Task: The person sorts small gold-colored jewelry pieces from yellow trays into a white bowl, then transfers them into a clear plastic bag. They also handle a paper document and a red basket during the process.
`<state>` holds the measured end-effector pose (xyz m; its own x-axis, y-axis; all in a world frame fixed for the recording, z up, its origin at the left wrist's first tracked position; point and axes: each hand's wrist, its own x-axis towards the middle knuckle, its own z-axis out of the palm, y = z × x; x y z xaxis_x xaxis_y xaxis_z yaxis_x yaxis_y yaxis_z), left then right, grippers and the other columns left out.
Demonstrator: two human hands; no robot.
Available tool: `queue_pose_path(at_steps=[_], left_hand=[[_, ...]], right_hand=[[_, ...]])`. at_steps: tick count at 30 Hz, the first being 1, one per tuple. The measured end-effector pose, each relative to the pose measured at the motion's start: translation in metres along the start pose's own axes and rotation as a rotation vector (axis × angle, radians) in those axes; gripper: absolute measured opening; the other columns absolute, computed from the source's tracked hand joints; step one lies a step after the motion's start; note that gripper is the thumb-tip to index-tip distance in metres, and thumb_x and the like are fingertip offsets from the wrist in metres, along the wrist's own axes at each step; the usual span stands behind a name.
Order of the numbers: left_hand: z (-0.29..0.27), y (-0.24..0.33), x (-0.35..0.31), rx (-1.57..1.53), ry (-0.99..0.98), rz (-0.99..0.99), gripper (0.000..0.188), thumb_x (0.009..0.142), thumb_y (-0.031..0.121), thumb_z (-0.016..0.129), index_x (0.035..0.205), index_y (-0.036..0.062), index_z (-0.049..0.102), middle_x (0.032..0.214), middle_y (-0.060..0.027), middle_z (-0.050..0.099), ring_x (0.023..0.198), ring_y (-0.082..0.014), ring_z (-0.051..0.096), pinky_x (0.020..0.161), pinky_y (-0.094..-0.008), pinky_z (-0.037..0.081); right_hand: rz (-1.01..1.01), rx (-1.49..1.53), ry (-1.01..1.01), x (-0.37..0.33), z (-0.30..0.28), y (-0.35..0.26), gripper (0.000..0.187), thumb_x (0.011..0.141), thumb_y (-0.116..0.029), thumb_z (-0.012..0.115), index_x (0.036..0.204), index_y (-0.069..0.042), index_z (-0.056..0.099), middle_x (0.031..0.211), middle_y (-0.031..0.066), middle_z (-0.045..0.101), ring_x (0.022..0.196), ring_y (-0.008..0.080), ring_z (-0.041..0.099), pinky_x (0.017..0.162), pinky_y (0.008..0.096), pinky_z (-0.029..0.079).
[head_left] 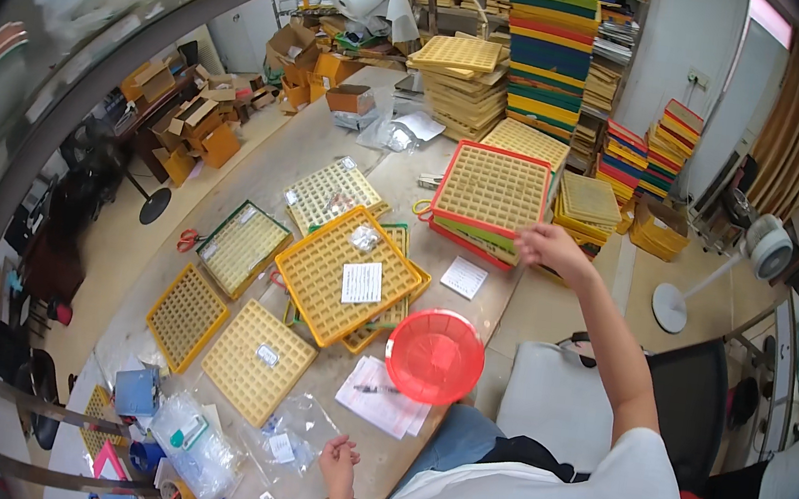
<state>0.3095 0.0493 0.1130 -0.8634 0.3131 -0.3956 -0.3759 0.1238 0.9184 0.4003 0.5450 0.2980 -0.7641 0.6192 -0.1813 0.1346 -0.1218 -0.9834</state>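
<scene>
My right hand point(549, 246) reaches out to the far right edge of the table, fingers on the edge of a red-framed yellow grid tray point(491, 189) that tops a short stack. My left hand point(337, 460) rests loosely curled on the table near me, empty, beside a clear plastic bag point(298, 435). A round red plastic sieve point(434, 355) lies on white papers point(378, 396) between the two hands. An orange-framed grid tray point(347, 274) with a white slip and a small bag on it sits in the middle of the table.
Several yellow grid trays point(256, 360) lie flat across the table point(333, 140), with red scissors point(189, 241) at the left edge. Tall stacks of coloured trays point(550, 52) stand at the far end. Cardboard boxes point(208, 128) crowd the floor left. A standing fan point(761, 249) is to the right.
</scene>
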Motion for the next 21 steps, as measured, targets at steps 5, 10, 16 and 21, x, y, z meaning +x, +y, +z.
queue_pose_path(at_steps=[5,10,16,21], left_hand=[[0.055,0.013,0.056,0.057,0.153,0.007,0.016,0.086,0.004,0.047,0.100,-0.0025,0.053,0.086,-0.0121,0.060,0.062,-0.0118,0.055,0.053,-0.0227,0.049],[0.110,0.002,0.103,0.090,0.397,0.078,0.022,0.088,0.012,0.049,0.102,-0.0036,0.055,0.090,-0.0102,0.059,0.069,-0.0133,0.056,0.057,-0.0240,0.050],[0.202,0.079,0.111,0.297,0.578,-0.039,0.024,0.087,0.008,0.048,0.107,-0.0030,0.055,0.095,-0.0126,0.059,0.076,-0.0158,0.058,0.060,-0.0247,0.052],[0.224,0.096,0.126,0.453,0.618,-0.143,0.025,0.087,0.009,0.047,0.107,-0.0026,0.055,0.096,-0.0127,0.059,0.076,-0.0160,0.059,0.060,-0.0243,0.052]], right_hand=[[-0.036,0.154,-0.019,0.228,-0.014,-0.026,0.023,0.086,-0.018,0.055,0.099,0.001,0.054,0.085,0.0053,0.056,0.075,0.0120,0.055,0.062,0.0252,0.048],[0.126,0.254,0.058,0.473,-0.023,0.015,0.024,0.082,-0.016,0.059,0.099,0.000,0.055,0.093,0.0096,0.056,0.082,0.0160,0.057,0.065,0.0255,0.048],[0.337,0.030,0.315,0.637,-0.020,0.088,0.044,0.075,-0.024,0.066,0.106,0.003,0.052,0.105,0.0148,0.055,0.086,0.0247,0.057,0.068,0.0339,0.047],[-0.136,-0.770,0.548,0.711,-0.004,0.107,0.064,0.073,-0.039,0.064,0.115,0.007,0.048,0.119,0.0247,0.049,0.111,0.0331,0.048,0.092,0.0379,0.039]])
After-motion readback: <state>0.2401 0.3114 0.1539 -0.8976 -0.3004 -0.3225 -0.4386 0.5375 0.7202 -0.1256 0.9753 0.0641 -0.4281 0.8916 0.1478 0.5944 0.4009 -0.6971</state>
